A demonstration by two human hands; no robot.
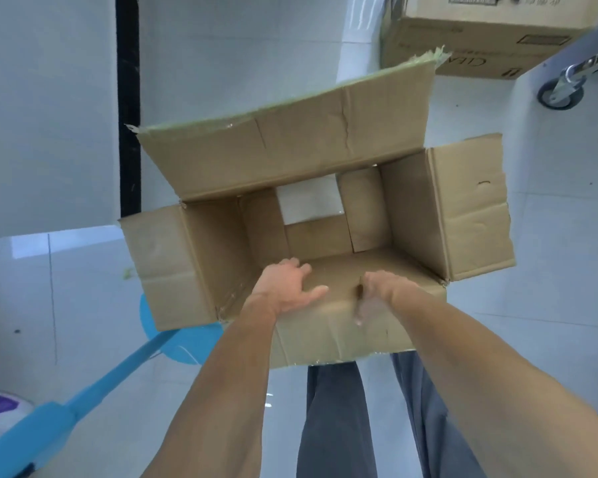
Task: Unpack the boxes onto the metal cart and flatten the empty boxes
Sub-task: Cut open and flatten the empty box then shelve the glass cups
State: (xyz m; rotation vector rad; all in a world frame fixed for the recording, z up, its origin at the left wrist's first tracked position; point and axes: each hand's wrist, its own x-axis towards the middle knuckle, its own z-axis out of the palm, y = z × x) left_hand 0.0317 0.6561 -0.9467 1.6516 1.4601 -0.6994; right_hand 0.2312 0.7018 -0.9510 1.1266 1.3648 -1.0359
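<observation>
Both hands grasp the near wall of the open brown cardboard box [325, 215], the left hand [287, 284] and right hand [377, 294] curling over its rim. Held above the white tiled floor [549, 270], it looks emptied, its bottom flaps parted; flattening remains. A second printed cardboard box [480, 39] waits beside a cart caster [561, 91].

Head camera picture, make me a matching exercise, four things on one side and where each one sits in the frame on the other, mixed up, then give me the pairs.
Things:
1. open cardboard box
2. sealed printed carton
3. caster wheel
4. blue plastic piece

Places:
A. lower left, running under the held box's corner
B. top right, on the floor
C. centre, with both hands, left and right, on its near wall
D. right edge, just below and right of the carton

Pairs: 1-C, 2-B, 3-D, 4-A
</observation>
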